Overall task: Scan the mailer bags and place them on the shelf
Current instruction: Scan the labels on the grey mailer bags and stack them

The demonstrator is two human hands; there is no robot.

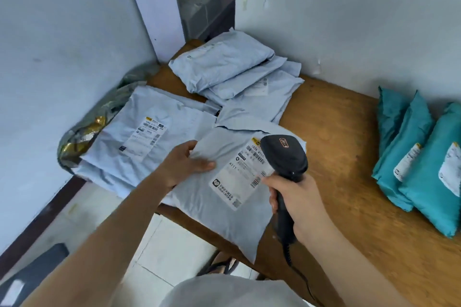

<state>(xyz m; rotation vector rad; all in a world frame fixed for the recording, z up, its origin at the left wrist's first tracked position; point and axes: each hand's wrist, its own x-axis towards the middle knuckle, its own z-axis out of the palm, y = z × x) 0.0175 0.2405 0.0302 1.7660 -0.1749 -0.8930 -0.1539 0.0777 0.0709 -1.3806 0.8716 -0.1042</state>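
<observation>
Right hand [296,204] wrapped tight round the handle of a black handheld scanner [284,154], fingers curled, wrist coming in from lower right, forearm bare. Scanner head sits over the upper right part of the label [245,177], nose pointing away from the person; can't tell if it touches the paper. Coiled cable [290,254] drops from the handle base over the table edge. Left hand [187,162] holds the grey mailer bag [224,212] at its upper left edge, thumb flat on top, fingers curled round the edge, arm reaching in from lower left. Bag is pale grey plastic, soft and wrinkled, lying flat and turned diagonal, white shipping label face up with barcodes and "A111" printed on it. It lies at the near left edge of the wooden table [349,157], lower corner hanging past the edge above the tiled floor. Stack of grey bags [129,137] just beside it on the left, top one label up. Back pile of grey bags [232,70] near the wall corner. Teal mailer bags [424,169] overlapping at the right side of the table, well apart from the hands.
</observation>
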